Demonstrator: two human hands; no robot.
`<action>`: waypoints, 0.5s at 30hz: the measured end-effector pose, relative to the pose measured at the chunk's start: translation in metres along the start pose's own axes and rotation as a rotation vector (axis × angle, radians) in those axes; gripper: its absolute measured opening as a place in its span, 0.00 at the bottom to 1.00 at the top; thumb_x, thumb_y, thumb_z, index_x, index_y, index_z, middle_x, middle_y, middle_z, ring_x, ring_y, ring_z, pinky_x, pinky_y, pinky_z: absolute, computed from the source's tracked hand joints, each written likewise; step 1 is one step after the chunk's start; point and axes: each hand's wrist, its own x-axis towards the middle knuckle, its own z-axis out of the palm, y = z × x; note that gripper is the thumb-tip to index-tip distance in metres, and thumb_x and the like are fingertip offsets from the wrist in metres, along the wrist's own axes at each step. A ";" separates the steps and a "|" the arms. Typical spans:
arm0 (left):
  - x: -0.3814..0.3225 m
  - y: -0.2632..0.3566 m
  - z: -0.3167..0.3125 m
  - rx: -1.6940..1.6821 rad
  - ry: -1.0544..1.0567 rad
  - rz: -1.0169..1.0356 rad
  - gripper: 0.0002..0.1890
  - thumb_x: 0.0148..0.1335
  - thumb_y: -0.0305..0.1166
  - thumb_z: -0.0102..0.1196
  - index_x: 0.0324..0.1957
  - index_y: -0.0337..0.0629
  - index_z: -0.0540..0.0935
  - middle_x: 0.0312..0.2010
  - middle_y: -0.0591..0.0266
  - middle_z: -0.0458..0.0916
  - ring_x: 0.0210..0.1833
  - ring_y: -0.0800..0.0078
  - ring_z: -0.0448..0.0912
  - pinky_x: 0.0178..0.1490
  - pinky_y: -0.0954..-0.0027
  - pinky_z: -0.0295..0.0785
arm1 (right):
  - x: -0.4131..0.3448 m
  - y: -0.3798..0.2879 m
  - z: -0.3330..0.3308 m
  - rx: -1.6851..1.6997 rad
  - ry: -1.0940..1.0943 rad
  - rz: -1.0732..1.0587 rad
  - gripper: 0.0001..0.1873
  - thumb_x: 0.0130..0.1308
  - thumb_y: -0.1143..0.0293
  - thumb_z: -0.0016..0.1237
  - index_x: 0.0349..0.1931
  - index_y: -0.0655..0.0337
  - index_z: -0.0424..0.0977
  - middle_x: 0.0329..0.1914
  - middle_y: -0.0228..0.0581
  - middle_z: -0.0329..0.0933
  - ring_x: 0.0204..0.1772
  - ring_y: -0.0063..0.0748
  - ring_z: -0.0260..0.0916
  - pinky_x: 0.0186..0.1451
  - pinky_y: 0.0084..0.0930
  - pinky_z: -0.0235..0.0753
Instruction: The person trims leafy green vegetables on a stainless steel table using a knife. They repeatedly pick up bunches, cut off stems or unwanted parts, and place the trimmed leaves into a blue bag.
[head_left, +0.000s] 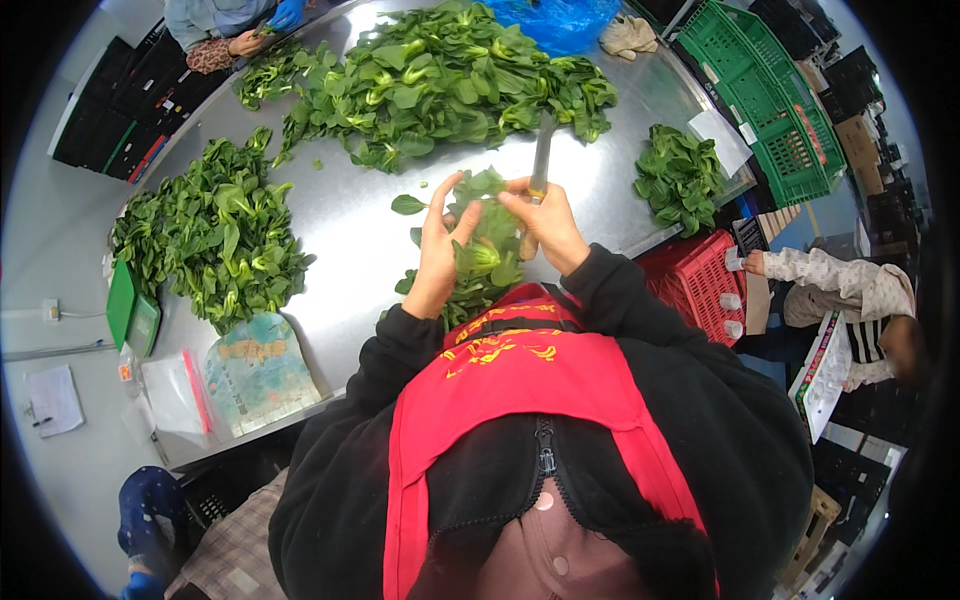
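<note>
My left hand is curved with thumb and fingers apart beside motion-blurred bok choy leaves. The blur hides whether it grips any of them. In my right hand is a knife, its blade pointing away from me and its handle passing under the palm. The right thumb and fingertips are close to the same blurred leaves. Below both hands, a small heap of bok choy lies against my red apron. A loose leaf rests left of my left fingers.
A large bok choy pile covers the far part of the metal table. Other piles lie left and right. A worn board is at front left. Green and red crates stand right. Other people are nearby.
</note>
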 end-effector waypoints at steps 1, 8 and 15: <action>0.001 0.001 0.002 0.024 0.041 -0.008 0.24 0.69 0.34 0.60 0.64 0.44 0.72 0.31 0.67 0.78 0.26 0.79 0.79 0.27 0.76 0.77 | -0.001 0.001 0.003 -0.025 0.012 -0.014 0.11 0.66 0.71 0.59 0.45 0.67 0.77 0.32 0.30 0.76 0.30 0.16 0.70 0.30 0.19 0.69; 0.011 -0.009 -0.021 0.003 0.272 0.123 0.07 0.64 0.26 0.65 0.42 0.35 0.84 0.31 0.70 0.79 0.29 0.84 0.76 0.27 0.80 0.75 | 0.005 0.022 0.002 -0.156 0.001 -0.136 0.12 0.67 0.73 0.57 0.48 0.69 0.79 0.30 0.34 0.81 0.24 0.21 0.75 0.27 0.20 0.72; 0.022 -0.002 -0.080 0.063 0.345 0.218 0.08 0.64 0.28 0.66 0.43 0.37 0.84 0.31 0.68 0.82 0.26 0.82 0.77 0.29 0.79 0.73 | 0.016 0.046 -0.014 -0.650 -0.051 -0.290 0.12 0.59 0.74 0.60 0.44 0.60 0.82 0.28 0.48 0.83 0.35 0.42 0.84 0.41 0.32 0.81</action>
